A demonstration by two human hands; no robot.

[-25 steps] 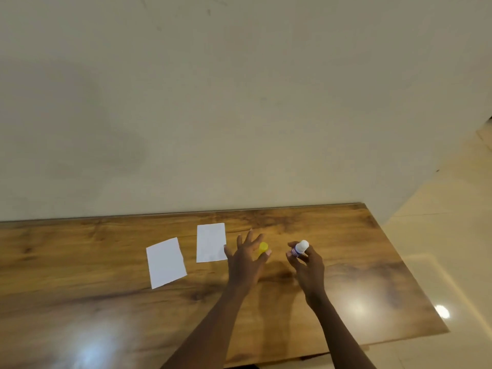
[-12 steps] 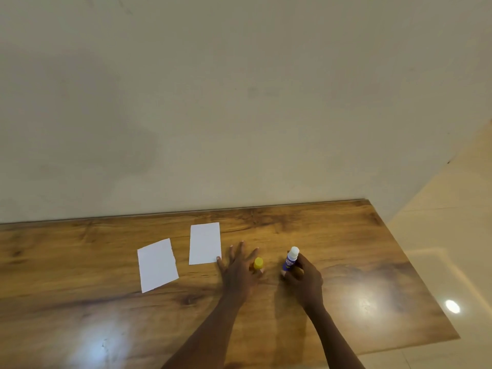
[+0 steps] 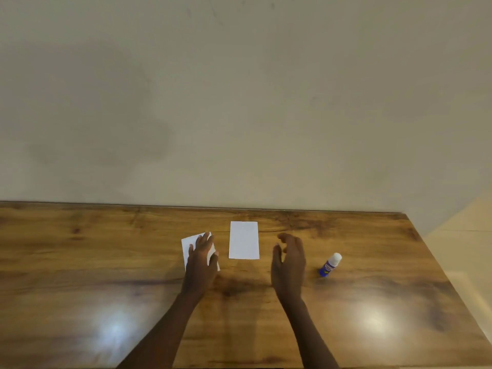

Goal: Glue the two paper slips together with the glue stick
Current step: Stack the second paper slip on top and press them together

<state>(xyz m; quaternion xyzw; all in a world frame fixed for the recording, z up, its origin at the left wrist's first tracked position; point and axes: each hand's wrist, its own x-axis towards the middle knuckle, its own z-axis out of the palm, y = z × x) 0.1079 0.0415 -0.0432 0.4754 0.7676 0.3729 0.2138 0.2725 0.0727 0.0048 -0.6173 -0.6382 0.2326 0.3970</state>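
Two white paper slips lie on the wooden table (image 3: 80, 262). My left hand (image 3: 202, 259) rests flat on the left slip (image 3: 189, 245) with fingers spread, covering most of it. The right slip (image 3: 244, 240) lies bare and flat just to the right. My right hand (image 3: 288, 262) hovers open and holds nothing, between the right slip and the glue stick (image 3: 330, 265). The glue stick is blue with a white top and stands alone on the table, slightly tilted. Its yellow cap is not visible.
A plain beige wall (image 3: 239, 102) rises directly behind the table's far edge. The table's right edge runs diagonally at the right, with pale floor (image 3: 466, 235) beyond it. Bright light reflections show on the glossy wood near me.
My right hand has set the glue stick down on the table and let go. My left hand has released the yellow cap and moved left onto the left slip.
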